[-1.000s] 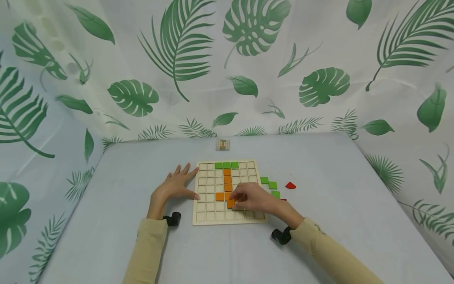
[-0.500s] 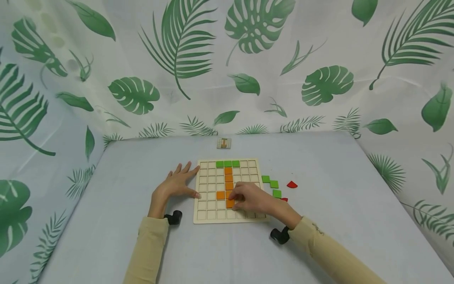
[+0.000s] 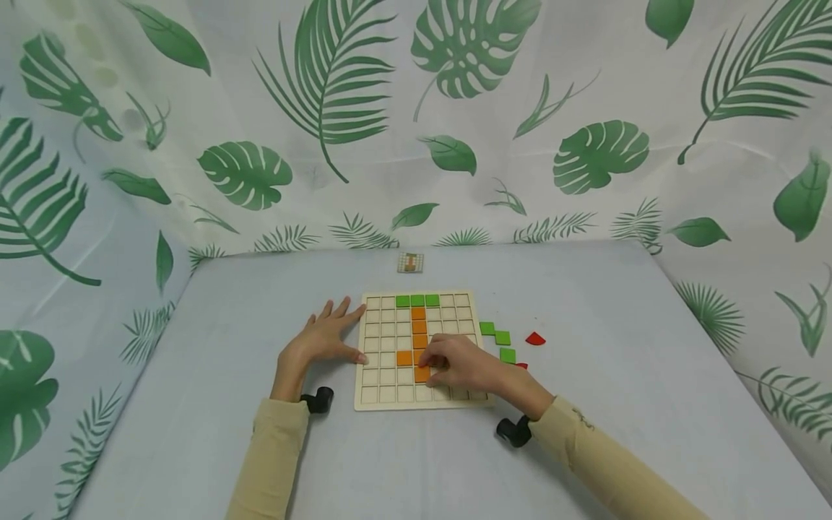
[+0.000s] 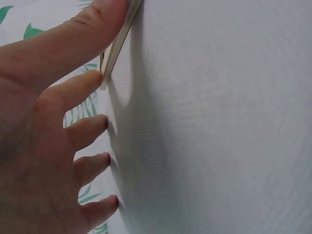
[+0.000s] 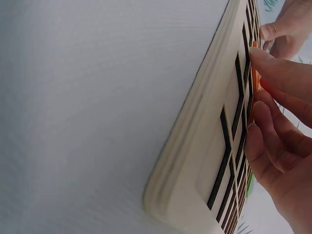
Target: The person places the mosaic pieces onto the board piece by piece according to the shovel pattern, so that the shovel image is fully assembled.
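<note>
Pinching nearest orange tile point(image 3: 421, 374), right hand point(image 3: 463, 362) lies just right of it. Left hand point(image 3: 317, 341), spread, touches board point(image 3: 378, 394) at left edge.

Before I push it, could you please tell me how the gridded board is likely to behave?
The gridded board looks stiff, its edges running straight. Lying low and flat, it would probably slide rather than tip. Its recessed cells should help keep the orange square tiles in place.
</note>
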`<state>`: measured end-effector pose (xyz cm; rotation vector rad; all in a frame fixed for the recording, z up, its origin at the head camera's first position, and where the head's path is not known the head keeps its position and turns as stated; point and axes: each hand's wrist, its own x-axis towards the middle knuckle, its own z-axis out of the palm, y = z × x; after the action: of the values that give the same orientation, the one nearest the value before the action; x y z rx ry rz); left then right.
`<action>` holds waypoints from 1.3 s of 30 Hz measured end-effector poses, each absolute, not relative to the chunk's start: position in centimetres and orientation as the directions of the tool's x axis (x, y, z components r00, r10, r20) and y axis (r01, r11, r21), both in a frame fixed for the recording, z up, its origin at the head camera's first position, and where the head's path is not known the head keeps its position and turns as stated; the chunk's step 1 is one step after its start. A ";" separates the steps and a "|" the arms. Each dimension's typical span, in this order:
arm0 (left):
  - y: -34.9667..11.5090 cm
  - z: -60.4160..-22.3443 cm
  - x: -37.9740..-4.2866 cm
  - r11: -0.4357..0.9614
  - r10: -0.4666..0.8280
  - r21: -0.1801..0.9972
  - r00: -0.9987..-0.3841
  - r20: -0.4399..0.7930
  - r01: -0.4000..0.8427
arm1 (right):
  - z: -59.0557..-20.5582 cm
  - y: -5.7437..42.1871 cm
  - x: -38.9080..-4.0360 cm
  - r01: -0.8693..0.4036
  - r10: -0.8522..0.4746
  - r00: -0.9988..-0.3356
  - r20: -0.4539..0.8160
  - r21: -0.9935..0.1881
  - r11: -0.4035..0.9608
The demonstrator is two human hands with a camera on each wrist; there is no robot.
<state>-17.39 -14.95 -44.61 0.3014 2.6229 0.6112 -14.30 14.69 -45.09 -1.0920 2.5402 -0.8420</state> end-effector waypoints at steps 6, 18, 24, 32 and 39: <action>-15.0 -44.7 -17.4 0.884 0.292 0.456 -0.884 -0.365 0.104 | -45.1 15.5 -14.5 -0.599 -0.737 -0.673 0.061 -0.629 0.495; -15.0 -44.3 -17.3 0.874 0.306 0.472 -0.886 -0.348 0.116 | -44.5 19.4 -15.2 -0.540 -0.639 -0.765 0.079 -0.620 0.569; -15.1 -44.2 -17.3 0.862 0.314 0.493 -0.886 -0.340 0.117 | -44.8 21.5 -15.6 -0.519 -0.577 -0.811 0.099 -0.578 0.630; -15.0 -44.0 -17.1 0.858 0.316 0.500 -0.885 -0.341 0.114 | -44.8 23.6 -15.8 -0.461 -0.510 -0.858 0.067 -0.541 0.703; -15.0 -44.3 -17.1 0.862 0.322 0.491 -0.885 -0.335 0.128 | -45.0 25.6 -15.8 -0.433 -0.451 -0.887 0.094 -0.506 0.746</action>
<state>-17.13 -14.99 -44.26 0.3325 2.6230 0.6518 -15.83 25.55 -45.05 -0.7354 2.9031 -0.8283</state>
